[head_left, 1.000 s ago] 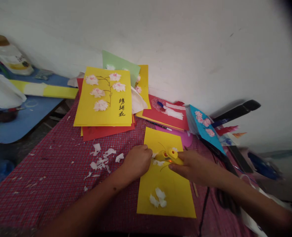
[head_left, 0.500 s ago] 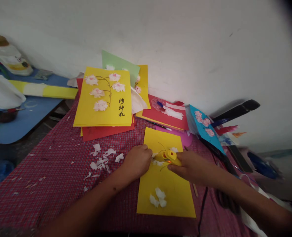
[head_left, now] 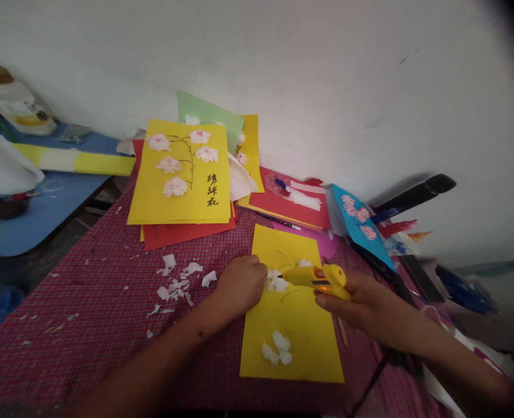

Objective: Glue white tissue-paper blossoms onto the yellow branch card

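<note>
A yellow sheet of paper (head_left: 294, 337) lies lengthwise before me, with thin drawn stems and white paper petals on it. My right hand (head_left: 361, 307) grips a yellow hot glue gun (head_left: 322, 277), its small orange light lit. The gun's dark nozzle points left at a cluster of white paper petals (head_left: 277, 282). My left hand (head_left: 245, 283) is closed over the sheet's left edge, fingertips against that cluster; whatever they pinch is hidden. Lower on the sheet is a second group of white petals (head_left: 278, 349). Another white cluster (head_left: 304, 263) is partly behind the gun.
Torn white paper scraps (head_left: 177, 288) lie left on the checked tablecloth (head_left: 100, 313). Behind stands a yellow card with pink-white flowers (head_left: 181, 174), near a red sheet (head_left: 292, 200) and a pen (head_left: 278, 220). A blue flower card (head_left: 364, 223) leans at right. The gun's cord (head_left: 370, 383) runs below.
My right hand has swung the glue gun to the right and turned it, so its nozzle shows beside the petal cluster. My left hand has stayed in place.
</note>
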A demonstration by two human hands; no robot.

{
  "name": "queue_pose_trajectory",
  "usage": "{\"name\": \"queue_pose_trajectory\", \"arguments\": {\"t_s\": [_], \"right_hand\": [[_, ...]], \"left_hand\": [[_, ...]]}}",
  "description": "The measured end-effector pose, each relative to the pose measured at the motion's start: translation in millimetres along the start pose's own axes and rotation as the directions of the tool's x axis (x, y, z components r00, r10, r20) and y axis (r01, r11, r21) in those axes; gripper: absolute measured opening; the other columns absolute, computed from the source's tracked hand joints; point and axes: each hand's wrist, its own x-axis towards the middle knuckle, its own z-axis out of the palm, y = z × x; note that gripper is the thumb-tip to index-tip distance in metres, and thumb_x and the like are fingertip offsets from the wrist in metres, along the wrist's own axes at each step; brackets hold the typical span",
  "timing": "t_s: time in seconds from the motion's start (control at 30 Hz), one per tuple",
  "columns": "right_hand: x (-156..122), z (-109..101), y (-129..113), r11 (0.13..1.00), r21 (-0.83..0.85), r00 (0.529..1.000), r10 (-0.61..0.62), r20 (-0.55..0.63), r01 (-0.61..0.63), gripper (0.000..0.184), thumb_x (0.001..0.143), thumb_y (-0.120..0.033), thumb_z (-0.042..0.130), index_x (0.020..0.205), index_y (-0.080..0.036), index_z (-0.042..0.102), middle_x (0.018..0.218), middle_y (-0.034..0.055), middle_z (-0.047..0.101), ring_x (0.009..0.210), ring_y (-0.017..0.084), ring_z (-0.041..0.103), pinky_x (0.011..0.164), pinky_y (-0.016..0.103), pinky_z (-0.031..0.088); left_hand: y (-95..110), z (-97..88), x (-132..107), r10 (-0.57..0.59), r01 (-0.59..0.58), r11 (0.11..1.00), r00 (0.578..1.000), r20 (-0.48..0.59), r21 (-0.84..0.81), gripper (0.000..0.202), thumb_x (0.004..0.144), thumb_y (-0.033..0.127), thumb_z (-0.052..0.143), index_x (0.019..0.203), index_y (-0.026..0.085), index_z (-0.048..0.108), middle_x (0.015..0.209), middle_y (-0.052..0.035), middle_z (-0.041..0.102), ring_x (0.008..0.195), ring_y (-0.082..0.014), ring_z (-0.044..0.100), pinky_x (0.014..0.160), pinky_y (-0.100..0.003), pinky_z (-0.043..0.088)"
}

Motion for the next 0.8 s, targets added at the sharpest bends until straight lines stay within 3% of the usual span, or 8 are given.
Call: {"name": "queue_pose_trajectory", "arguments": {"t_s": [0.07,0.17,0.33,0.43,0.63,0.8], "right_hand": [[-9.6,5.4,14.2,0.971,0.214,0.995,0.101,0.02,-0.102,0.043,0.085,-0.06,0.059,0.089,-0.019,0.071,0.064,0.0017,0.062,0.053,0.014,0.052,0.048,0.024,0.038],[-21.6,22.6,43.0,0.886,0.424,0.97,0.235,-0.064,-0.186,0.05,0.078,-0.065,0.065,0.08,-0.016,0.07,0.054,-0.0003,0.053,0.046,0.011,0.044,0.044,0.024,0.032],[-30.9,65.5,86.5,0.696,0.711,0.952,0.272,-0.138,-0.096,0.05,0.077,-0.063,0.067,0.09,-0.014,0.068,0.052,-0.0044,0.047,0.039,0.006,0.033,0.042,0.022,0.023],[-31.3,88.6,100.5,0.631,0.774,0.956,0.256,-0.145,-0.051,0.048,0.079,-0.062,0.067,0.078,-0.014,0.065,0.049,-0.0049,0.043,0.039,0.005,0.031,0.043,0.022,0.021],[-30.9,110.7,116.7,0.5,0.866,0.94,0.281,-0.194,0.029,0.041,0.082,-0.057,0.067,0.084,-0.016,0.061,0.059,-0.0045,0.045,0.042,0.004,0.027,0.041,0.021,0.015],[-32.1,112.2,121.4,0.523,0.852,0.956,0.252,-0.15,-0.004,0.043,0.086,-0.056,0.061,0.071,-0.017,0.056,0.049,-0.0062,0.038,0.04,0.005,0.023,0.041,0.022,0.012]], "left_hand": [[0.5,0.1,-0.3,0.0,0.0,1.0,1.0,-0.004,-0.003,0.029,0.097,0.027,0.044,0.084,0.016,0.067,0.085,-0.0086,0.065,0.082,-0.0216,0.061,0.074,-0.033,0.047],[1.6,0.7,-0.2,0.011,-0.011,1.0,1.0,-0.011,0.004,0.03,0.098,0.028,0.043,0.085,0.016,0.068,0.084,-0.0082,0.064,0.083,-0.0215,0.061,0.075,-0.033,0.046],[3.1,3.1,1.5,0.029,-0.028,0.999,0.999,-0.027,0.027,0.029,0.097,0.028,0.045,0.083,0.019,0.068,0.081,-0.0054,0.063,0.08,-0.0205,0.061,0.071,-0.033,0.043],[3.9,3.9,2.4,0.026,-0.025,0.999,0.999,-0.038,0.028,0.027,0.097,0.03,0.046,0.083,0.02,0.067,0.081,-0.0044,0.063,0.081,-0.0201,0.06,0.07,-0.032,0.042],[6.4,4.3,2.6,0.02,-0.019,0.999,0.999,-0.032,0.045,0.026,0.096,0.031,0.048,0.084,0.021,0.068,0.079,-0.0035,0.063,0.079,-0.0201,0.059,0.068,-0.032,0.039],[6.3,7.0,4.1,0.029,-0.027,0.998,0.999,-0.038,0.052,0.027,0.097,0.034,0.048,0.084,0.023,0.069,0.078,-0.0031,0.063,0.078,-0.0203,0.059,0.068,-0.033,0.038]]}}
